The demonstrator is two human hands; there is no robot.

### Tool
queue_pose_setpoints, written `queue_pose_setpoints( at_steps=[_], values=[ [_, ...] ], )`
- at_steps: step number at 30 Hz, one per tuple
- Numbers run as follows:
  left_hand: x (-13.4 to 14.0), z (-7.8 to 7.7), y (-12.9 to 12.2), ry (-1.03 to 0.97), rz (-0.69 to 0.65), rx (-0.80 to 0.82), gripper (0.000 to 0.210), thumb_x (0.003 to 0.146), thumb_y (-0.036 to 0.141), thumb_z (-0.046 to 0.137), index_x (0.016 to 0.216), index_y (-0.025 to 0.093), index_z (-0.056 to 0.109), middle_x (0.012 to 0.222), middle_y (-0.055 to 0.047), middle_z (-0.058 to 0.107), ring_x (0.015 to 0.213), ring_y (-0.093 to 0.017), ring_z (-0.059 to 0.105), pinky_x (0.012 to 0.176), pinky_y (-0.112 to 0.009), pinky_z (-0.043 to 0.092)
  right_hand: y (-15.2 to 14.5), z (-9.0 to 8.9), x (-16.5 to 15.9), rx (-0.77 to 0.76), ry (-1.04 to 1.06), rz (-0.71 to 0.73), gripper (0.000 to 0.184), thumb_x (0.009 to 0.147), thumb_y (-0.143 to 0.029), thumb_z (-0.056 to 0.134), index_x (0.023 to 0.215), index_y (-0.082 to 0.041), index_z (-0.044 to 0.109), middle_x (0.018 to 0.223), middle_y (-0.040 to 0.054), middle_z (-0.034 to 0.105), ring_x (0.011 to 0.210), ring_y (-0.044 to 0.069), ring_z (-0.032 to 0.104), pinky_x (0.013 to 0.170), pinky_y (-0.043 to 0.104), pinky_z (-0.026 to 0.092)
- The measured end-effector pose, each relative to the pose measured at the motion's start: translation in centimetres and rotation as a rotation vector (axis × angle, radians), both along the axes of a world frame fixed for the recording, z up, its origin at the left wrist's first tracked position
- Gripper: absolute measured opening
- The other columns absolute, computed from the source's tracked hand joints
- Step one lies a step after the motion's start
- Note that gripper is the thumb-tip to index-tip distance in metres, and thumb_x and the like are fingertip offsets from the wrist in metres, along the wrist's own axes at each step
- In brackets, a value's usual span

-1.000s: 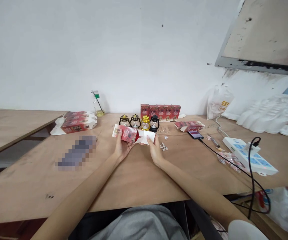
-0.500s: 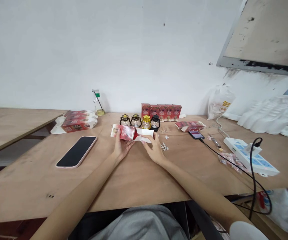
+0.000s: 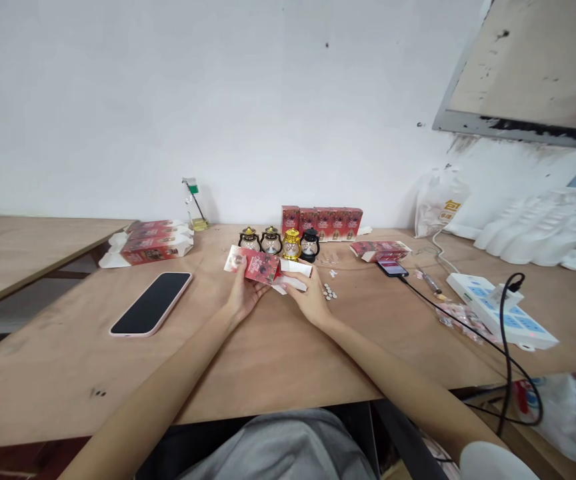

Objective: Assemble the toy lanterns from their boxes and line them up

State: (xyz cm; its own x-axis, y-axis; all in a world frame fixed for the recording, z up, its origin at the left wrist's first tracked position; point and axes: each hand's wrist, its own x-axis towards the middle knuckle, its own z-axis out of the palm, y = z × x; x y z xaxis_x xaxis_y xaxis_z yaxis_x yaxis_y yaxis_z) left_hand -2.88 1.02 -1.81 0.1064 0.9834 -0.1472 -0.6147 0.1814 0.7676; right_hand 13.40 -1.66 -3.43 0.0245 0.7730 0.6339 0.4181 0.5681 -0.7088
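Your red box (image 3: 262, 267), in front of you at 12 o'clock, is prob. light, thin card that'd crease if squeezed, so best held by its printed sides, where your L hand (image 3: 243, 293) grips it. Your R hand (image 3: 311, 298) is at the white flaps (image 3: 297, 268) at its 3 o'clock (can't tell if pinching), w/ four lanterns (image 3: 291, 247) just beyond at 1 o'clock & a phone (image 3: 152, 305) at 8.

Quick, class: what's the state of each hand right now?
Left hand: closed, holding the red box.
Right hand: at its white flaps; whether gripping them cannot be told.
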Motion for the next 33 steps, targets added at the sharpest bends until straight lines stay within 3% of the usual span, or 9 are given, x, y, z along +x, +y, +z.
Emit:
queue_pose_setpoints(
  at_steps=[6,15,20,33],
  values=[
    [0.0,0.5,-0.3,-0.007,0.01,-0.021,0.046,0.082,0.054,0.044,0.106,0.017,0.057,0.091,-0.008,0.068,0.075,-0.017,0.065,0.074,-0.03,0.052,-0.4,0.4,0.0,-0.044,-0.044,-0.059,0.045,0.075,-0.033,0.064,0.119,-0.03,0.057,0.126,0.0072,0.039,0.122,0.023,0.039,0.104,0.04,0.032],
    [0.2,0.4,-0.6,0.073,-0.068,0.035,0.035,0.079,0.045,0.056,0.1,0.017,0.06,0.093,-0.007,0.069,0.083,-0.019,0.065,0.078,-0.03,0.051,-0.3,0.7,0.2,-0.048,-0.084,-0.11,0.036,0.07,-0.031,0.069,0.105,-0.027,0.064,0.129,0.007,0.039,0.123,0.024,0.038,0.104,0.041,0.031],
    [0.3,0.1,-0.8,0.076,-0.097,0.105,0.031,0.074,0.031,0.066,0.101,0.017,0.059,0.1,-0.007,0.068,0.092,-0.02,0.064,0.085,-0.033,0.05,0.1,0.3,0.3,-0.04,-0.084,-0.117,0.035,0.066,-0.024,0.069,0.101,-0.024,0.067,0.13,0.0083,0.037,0.124,0.026,0.038,0.103,0.041,0.032],
    [0.1,-0.1,-1.1,0.143,-0.173,0.194,0.036,0.062,0.016,0.076,0.096,0.015,0.063,0.099,-0.007,0.069,0.09,-0.02,0.064,0.085,-0.033,0.049,0.4,-0.2,0.6,-0.032,-0.135,-0.123,0.037,0.064,-0.023,0.07,0.1,-0.02,0.067,0.131,0.0102,0.034,0.126,0.028,0.033,0.104,0.041,0.031]
  ],
)
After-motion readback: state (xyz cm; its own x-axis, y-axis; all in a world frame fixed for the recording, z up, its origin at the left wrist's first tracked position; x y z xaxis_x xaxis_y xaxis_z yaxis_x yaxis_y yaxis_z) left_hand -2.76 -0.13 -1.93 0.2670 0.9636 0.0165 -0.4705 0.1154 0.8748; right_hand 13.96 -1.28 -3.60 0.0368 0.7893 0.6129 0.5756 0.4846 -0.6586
